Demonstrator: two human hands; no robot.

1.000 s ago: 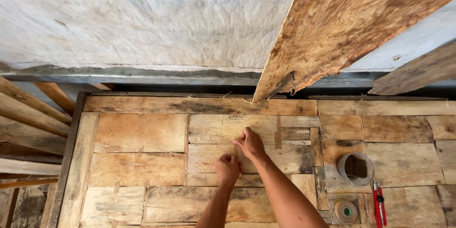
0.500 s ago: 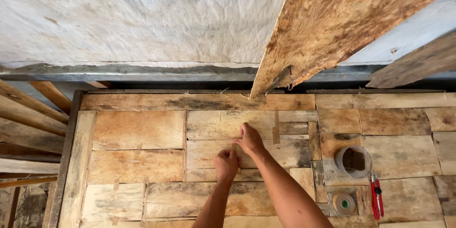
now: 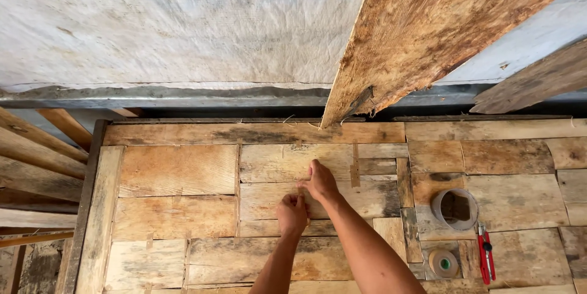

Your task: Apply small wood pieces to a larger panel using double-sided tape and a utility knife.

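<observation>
wood panel (image 3: 183,171) | patchwork boards | hands (image 3: 306,199) pressing | fabric wall (image 3: 171,25) above

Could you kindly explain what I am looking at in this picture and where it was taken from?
The picture comes from a camera worn on a person's head, looking at their two bare hands. Both rest on a surface of patched wooden boards: the left hand curled, the right hand pressed flat with a finger extended. Whether either pinches something small cannot be told. To the right lie a large tape ring, a smaller tape roll and red-handled pliers. A rough plank leans overhead.
</observation>
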